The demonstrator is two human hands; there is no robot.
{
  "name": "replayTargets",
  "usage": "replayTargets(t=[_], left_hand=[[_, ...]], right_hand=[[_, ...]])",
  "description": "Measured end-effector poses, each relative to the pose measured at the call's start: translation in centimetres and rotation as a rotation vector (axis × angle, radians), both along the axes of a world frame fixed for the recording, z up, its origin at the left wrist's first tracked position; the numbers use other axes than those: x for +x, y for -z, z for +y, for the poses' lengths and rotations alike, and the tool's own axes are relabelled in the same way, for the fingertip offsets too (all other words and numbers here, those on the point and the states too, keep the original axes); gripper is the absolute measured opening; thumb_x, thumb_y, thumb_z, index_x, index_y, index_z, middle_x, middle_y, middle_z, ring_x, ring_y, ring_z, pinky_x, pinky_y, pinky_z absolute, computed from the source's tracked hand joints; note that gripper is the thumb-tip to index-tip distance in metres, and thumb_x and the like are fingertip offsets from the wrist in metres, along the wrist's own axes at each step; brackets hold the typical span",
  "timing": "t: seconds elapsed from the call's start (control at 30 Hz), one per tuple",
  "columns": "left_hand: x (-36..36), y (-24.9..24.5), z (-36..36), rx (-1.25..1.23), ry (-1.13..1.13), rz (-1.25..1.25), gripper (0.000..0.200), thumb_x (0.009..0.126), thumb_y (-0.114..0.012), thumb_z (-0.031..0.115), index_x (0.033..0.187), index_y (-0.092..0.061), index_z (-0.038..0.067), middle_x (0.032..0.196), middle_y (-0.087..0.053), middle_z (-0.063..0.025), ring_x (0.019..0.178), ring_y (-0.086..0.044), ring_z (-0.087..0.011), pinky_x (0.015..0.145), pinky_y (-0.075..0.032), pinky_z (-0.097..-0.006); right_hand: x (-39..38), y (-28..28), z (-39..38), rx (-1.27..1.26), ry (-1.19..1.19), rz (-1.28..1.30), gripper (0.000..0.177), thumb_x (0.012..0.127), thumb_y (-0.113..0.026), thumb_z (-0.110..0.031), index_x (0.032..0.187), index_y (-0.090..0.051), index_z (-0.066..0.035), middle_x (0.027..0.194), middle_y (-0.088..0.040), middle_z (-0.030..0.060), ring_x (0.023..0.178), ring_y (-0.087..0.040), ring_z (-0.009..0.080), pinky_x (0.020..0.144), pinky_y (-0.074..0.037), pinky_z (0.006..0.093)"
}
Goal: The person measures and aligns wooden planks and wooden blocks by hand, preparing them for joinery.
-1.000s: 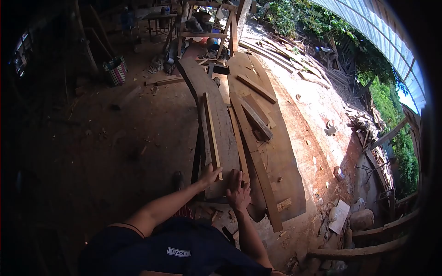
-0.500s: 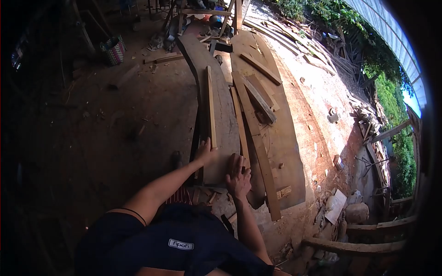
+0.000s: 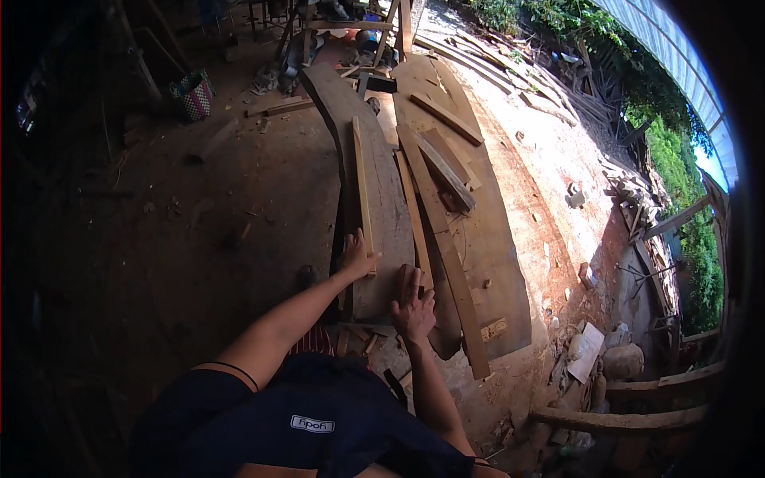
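Observation:
A thick brown plank (image 3: pixel 388 215) runs away from me, and a thin pale wooden strip (image 3: pixel 361 167) lies lengthwise on it near its left edge. My left hand (image 3: pixel 357 259) is closed around the near part of this strip, thumb across it and one finger pointing forward. A short end of the strip shows just beyond the thumb. My right hand (image 3: pixel 413 315) rests at the plank's near right edge, fingers stretched and slightly apart over a small reddish-brown wooden block (image 3: pixel 404 276). The right thumb is hidden.
To the right lies a wide board (image 3: pixel 498 263) with a long narrow batten (image 3: pixel 450 255) and several offcuts on it. A woven bag (image 3: pixel 193 97) stands at the far left. Scrap timber (image 3: pixel 550 99) and a beam (image 3: pixel 621 420) are at the right.
My left hand has shifted slightly forward along the strip, with its finger more extended, and the strip's near end now shows. My right hand stays in place. The view has tilted a little.

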State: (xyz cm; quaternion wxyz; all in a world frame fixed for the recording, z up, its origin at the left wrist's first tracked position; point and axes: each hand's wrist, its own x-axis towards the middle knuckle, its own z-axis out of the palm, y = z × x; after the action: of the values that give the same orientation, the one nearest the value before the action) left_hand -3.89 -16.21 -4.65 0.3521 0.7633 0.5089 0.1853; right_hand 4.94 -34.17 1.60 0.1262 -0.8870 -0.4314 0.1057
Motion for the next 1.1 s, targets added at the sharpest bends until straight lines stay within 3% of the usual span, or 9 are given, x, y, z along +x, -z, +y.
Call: replayTargets(t=[0.1,0.27,0.6,0.7,0.73,0.83,0.97,1.0,1.1], left_hand=[[0.6,-0.4,0.5,-0.097,0.074,0.090,0.096,0.079,-0.069,0.037,0.147,-0.013,-0.003,0.141,-0.029,-0.0347,0.128,-0.040,-0.0461,0.103,-0.039,-0.0448],[0.6,-0.2,-0.3,-0.213,0.086,0.019,0.095,0.080,-0.068,0.030,0.149,-0.010,0.000,0.149,-0.011,-0.0367,0.138,-0.027,-0.0448,0.107,-0.036,-0.0431],[0.6,-1.5,-0.8,-0.300,0.114,0.058,0.098,0.081,-0.068,0.033,0.149,-0.005,-0.001,0.152,-0.004,-0.0352,0.143,-0.015,-0.0433,0.111,-0.030,-0.0447],[0.6,-0.3,-1.3,-0.195,0.043,0.013,0.099,0.081,-0.068,0.037,0.149,-0.007,0.000,0.149,-0.014,-0.0333,0.138,-0.026,-0.0435,0.108,-0.034,-0.0442],[0.3,-0.5,-1.9,-0.105,0.020,-0.060,0.093,0.084,-0.066,0.038,0.149,-0.011,-0.001,0.139,-0.028,-0.0285,0.129,-0.038,-0.0424,0.103,-0.039,-0.0438],[-1.0,-1.6,-3.8,0.109,0.064,-0.227,0.082,0.090,-0.060,0.035,0.147,-0.014,-0.004,0.128,-0.034,-0.0233,0.120,-0.044,-0.0386,0.098,-0.042,-0.0428],[-1.4,-3.6,-7.3,0.113,0.040,-0.307,0.073,0.095,-0.052,0.035,0.145,-0.018,-0.007,0.135,-0.033,-0.0255,0.126,-0.040,-0.0403,0.103,-0.037,-0.0427],[-1.1,-3.7,-7.8,0.071,0.018,-0.349,0.072,0.097,-0.050,0.037,0.144,-0.019,-0.009,0.137,-0.032,-0.0272,0.128,-0.037,-0.0413,0.106,-0.033,-0.0431],[-0.5,-4.0,-8.0,-0.144,-0.063,-0.409,0.073,0.099,-0.043,0.041,0.143,-0.019,-0.012,0.144,-0.029,-0.0316,0.134,-0.029,-0.0441,0.113,-0.023,-0.0444]], right_hand=[[-0.1,-0.1,0.0,0.008,0.005,-0.008,0.099,0.073,-0.069,-0.033,0.153,-0.010,-0.028,0.121,-0.045,0.0246,0.102,-0.054,0.0412,0.079,-0.051,0.0479],[-0.2,-0.4,0.1,0.003,0.017,-0.008,0.103,0.070,-0.072,-0.031,0.153,-0.009,-0.029,0.126,-0.044,0.0277,0.104,-0.054,0.0406,0.077,-0.052,0.0465],[-0.1,0.2,0.0,0.027,-0.013,-0.043,0.098,0.073,-0.067,-0.033,0.153,-0.010,-0.029,0.122,-0.045,0.0267,0.103,-0.055,0.0425,0.079,-0.052,0.0482],[-0.3,-0.4,0.1,0.010,-0.001,-0.047,0.098,0.073,-0.067,-0.032,0.153,-0.010,-0.029,0.119,-0.046,0.0259,0.104,-0.055,0.0440,0.080,-0.051,0.0491],[-0.2,-0.4,0.0,0.013,-0.003,-0.026,0.097,0.074,-0.066,-0.034,0.152,-0.011,-0.029,0.116,-0.047,0.0249,0.106,-0.055,0.0445,0.081,-0.051,0.0493],[0.8,-0.7,0.6,0.003,0.038,0.112,0.097,0.074,-0.070,-0.034,0.152,-0.013,-0.029,0.120,-0.048,0.0272,0.100,-0.056,0.0433,0.078,-0.051,0.0496],[-1.0,-3.4,4.1,0.071,-0.126,0.081,0.087,0.081,-0.063,-0.040,0.152,-0.016,-0.029,0.116,-0.050,0.0273,0.101,-0.057,0.0420,0.075,-0.051,0.0476],[-1.3,-2.7,4.9,0.174,-0.191,-0.043,0.079,0.085,-0.058,-0.040,0.152,-0.018,-0.029,0.114,-0.050,0.0249,0.099,-0.057,0.0401,0.071,-0.051,0.0469],[-1.2,-1.4,7.6,0.120,-0.271,-0.056,0.075,0.087,-0.055,-0.036,0.152,-0.019,-0.029,0.113,-0.049,0.0226,0.097,-0.057,0.0392,0.068,-0.051,0.0458]])
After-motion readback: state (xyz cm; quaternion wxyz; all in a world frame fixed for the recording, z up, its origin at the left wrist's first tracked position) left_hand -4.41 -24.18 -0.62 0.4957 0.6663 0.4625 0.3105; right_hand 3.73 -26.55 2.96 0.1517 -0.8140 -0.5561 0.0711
